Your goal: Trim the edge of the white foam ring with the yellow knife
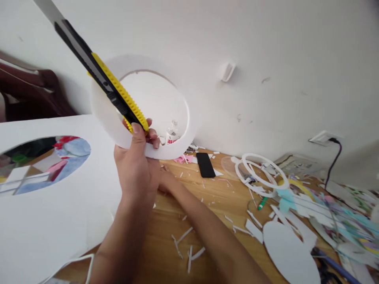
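Observation:
My left hand (pixel 137 161) is raised and closed around a yellow and black utility knife (pixel 102 75), its blade extended and pointing to the upper left. The same hand also grips the lower rim of a white foam-like ring (pixel 177 148), held upright in front of the wall. Behind my left wrist, my right hand (pixel 165 178) is low near the wooden table; its fingers are mostly hidden. To the left lies a large white board (pixel 44 225) with an oval hole, through which coloured items show.
On the wooden table (pixel 219 205) are a black phone (pixel 205 165), scattered white offcuts, a clear bottle (pixel 172 133), thin white rings (pixel 265 170), a white oval disc (pixel 291 252) and a green marker (pixel 262 203). A cable hangs from a wall socket (pixel 324 138).

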### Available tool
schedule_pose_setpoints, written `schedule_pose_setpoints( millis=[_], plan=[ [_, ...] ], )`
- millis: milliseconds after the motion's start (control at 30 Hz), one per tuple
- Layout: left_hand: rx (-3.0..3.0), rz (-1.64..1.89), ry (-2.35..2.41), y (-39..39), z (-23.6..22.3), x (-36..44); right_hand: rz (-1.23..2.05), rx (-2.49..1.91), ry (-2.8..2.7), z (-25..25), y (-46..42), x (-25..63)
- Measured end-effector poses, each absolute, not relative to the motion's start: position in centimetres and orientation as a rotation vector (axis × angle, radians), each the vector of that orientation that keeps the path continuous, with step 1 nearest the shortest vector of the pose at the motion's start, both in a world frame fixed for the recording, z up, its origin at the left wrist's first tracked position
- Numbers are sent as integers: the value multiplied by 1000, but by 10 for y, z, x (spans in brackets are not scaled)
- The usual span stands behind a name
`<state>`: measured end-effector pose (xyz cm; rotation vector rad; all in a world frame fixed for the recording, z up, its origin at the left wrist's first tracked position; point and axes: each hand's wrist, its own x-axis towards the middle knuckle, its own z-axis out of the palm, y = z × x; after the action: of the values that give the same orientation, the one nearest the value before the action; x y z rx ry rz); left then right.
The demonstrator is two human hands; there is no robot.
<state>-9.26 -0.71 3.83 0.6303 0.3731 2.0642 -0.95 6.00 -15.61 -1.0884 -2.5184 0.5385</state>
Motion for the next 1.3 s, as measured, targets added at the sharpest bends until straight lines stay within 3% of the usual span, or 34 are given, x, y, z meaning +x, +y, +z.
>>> schedule_pose_setpoints(
  millis=[500, 733, 933, 1300],
  plan=[
    [626, 2020, 313, 2, 36, -95, 743, -1024, -2832, -142, -5, 144],
    [661, 2037, 422, 2, 36, -95, 475, -1323, -2464, -170, 15, 156],
    [707, 2002, 362, 0, 34, -93, 559, -1297, -2436, -198, 32, 157],
    [665, 2000, 356, -4, 37, -84, 908, -1009, -2500, -160, -23, 153]
  ],
)
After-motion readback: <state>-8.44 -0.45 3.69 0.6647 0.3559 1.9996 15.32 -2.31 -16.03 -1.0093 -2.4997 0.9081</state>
